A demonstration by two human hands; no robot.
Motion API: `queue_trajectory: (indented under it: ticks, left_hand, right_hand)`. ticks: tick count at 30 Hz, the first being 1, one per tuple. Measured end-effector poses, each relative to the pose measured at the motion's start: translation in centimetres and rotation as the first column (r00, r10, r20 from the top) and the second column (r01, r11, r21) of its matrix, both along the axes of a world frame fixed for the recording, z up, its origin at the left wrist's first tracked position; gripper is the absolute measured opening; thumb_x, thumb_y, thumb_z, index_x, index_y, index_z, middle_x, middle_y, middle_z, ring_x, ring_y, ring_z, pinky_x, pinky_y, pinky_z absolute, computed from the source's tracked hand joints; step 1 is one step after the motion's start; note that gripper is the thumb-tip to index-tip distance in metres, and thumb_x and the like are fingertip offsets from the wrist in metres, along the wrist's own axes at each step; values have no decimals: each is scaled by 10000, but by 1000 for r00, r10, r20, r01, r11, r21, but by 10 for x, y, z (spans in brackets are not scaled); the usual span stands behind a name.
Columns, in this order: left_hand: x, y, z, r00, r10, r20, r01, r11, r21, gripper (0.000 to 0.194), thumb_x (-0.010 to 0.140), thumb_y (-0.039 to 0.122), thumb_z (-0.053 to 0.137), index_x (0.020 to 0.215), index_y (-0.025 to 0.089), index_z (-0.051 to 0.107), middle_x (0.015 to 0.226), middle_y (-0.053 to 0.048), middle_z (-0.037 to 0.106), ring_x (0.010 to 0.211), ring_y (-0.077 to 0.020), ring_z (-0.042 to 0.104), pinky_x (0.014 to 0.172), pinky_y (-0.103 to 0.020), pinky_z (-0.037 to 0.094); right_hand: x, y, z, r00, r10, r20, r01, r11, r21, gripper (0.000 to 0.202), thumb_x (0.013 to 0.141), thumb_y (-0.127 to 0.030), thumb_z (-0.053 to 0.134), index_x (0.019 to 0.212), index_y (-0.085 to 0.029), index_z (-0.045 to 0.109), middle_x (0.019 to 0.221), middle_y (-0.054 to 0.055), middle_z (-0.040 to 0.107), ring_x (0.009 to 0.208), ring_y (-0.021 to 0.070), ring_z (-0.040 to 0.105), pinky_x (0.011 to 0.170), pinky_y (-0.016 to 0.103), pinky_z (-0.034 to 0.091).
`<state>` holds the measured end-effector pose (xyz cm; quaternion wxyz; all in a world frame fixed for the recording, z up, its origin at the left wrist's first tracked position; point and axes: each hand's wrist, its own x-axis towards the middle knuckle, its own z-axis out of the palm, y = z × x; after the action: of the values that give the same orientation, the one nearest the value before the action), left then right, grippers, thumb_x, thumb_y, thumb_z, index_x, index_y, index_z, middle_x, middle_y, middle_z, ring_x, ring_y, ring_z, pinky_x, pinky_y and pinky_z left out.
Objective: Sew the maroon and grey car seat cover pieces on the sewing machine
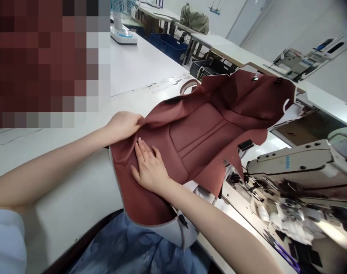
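A dark red leather seat cover (202,133) lies spread over the white table, with stitched seams, cut flaps and a pale backing at its edges. My left hand (124,125) is closed on the cover's upper left edge, where the material bunches into folds. Flat on the cover's near end rests my right hand (149,163), its fingers spread and nothing gripped. The cover's near edge curls over the table's front, above my blue clothing.
To the right stands a sewing machine (290,161), with purple-handled scissors (284,251) in front. A white fan base (123,37) stands on the table (150,57). Behind are a blue crate (169,45), a black crate (209,67) and another machine (299,62).
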<state>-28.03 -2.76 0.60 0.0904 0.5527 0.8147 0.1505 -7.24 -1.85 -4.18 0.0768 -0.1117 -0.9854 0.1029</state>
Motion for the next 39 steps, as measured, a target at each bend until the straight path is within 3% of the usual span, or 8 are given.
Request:
queue_trajectory:
  ticks: [2, 5, 10, 17, 28, 30, 34, 39]
  left_hand:
    - [-14, 0, -1, 956, 29, 292, -73, 987, 142, 397, 849, 499, 570, 1021, 197, 763, 1035, -84, 771, 1068, -343, 677, 975, -406, 497]
    - [-26, -8, -7, 706, -60, 706, -228, 924, 307, 522, 703, 557, 739, 1050, 168, 750, 1072, -58, 766, 1140, -327, 649, 1052, -406, 481]
    - [-22, -31, -5, 278, 29, 960, -514, 849, 123, 556, 570, 371, 867, 1041, 113, 720, 892, -96, 767, 889, -324, 730, 905, -491, 580]
    - [-10, -39, 11, 174, -45, 984, -527, 840, 131, 511, 617, 258, 844, 1087, 112, 707, 1002, -117, 766, 1010, -345, 719, 954, -512, 581]
    - [-9, -41, 12, 234, -66, 970, -472, 865, 173, 618, 623, 349, 846, 1169, 115, 677, 1081, -119, 751, 1084, -344, 691, 998, -499, 546]
    - [-6, -40, 14, 340, -112, 934, -382, 891, 246, 666, 644, 428, 834, 1211, 126, 658, 1163, -114, 732, 1161, -335, 656, 1042, -468, 518]
    - [-7, -37, 13, 764, -118, 634, -159, 918, 363, 842, 574, 459, 882, 1297, 132, 599, 1343, -102, 650, 1279, -331, 566, 1137, -405, 430]
    - [-54, -40, 14, 970, 222, 96, -235, 957, 169, 613, 865, 491, 604, 1382, 177, 507, 1327, -29, 637, 1249, -337, 564, 1128, -483, 406]
  right_hand:
    - [2, 1, 0, 999, 35, -13, -35, 999, -4, 705, 1016, -393, 383, 1591, -38, 182, 1684, 153, 138, 1534, 232, 223, 1231, 474, 203]
    - [3, 1, -1, 995, 98, -21, -99, 995, -16, 673, 1008, -386, 408, 1594, -108, 232, 1683, 97, 177, 1532, 226, 235, 1236, 471, 190]
    - [3, 1, 0, 992, 129, -17, -129, 991, -18, 575, 1023, -398, 404, 1558, -192, 358, 1663, 58, 268, 1541, 230, 212, 1239, 484, 158]
    - [2, 3, 3, 987, 161, 1, -161, 987, 1, 559, 1038, -397, 397, 1566, -221, 349, 1672, 47, 237, 1547, 234, 196, 1234, 484, 167]
    - [2, 2, 1, 986, 165, -2, -165, 986, 9, 555, 1035, -402, 412, 1558, -222, 369, 1664, 62, 266, 1538, 244, 220, 1223, 492, 198]
    - [-1, 1, -1, 988, 154, 1, -154, 988, 13, 550, 1035, -404, 414, 1552, -220, 379, 1663, 65, 267, 1536, 249, 227, 1218, 499, 207]
    - [-4, 3, 11, 981, 179, 75, -180, 983, 16, 553, 1030, -426, 451, 1537, -212, 404, 1646, 81, 310, 1519, 264, 272, 1194, 504, 266]
    - [48, 9, 79, 953, 136, 271, -153, 987, 44, 428, 1007, -509, 502, 1093, -169, 748, 1282, 135, 695, 1238, 320, 585, 988, 470, 468]
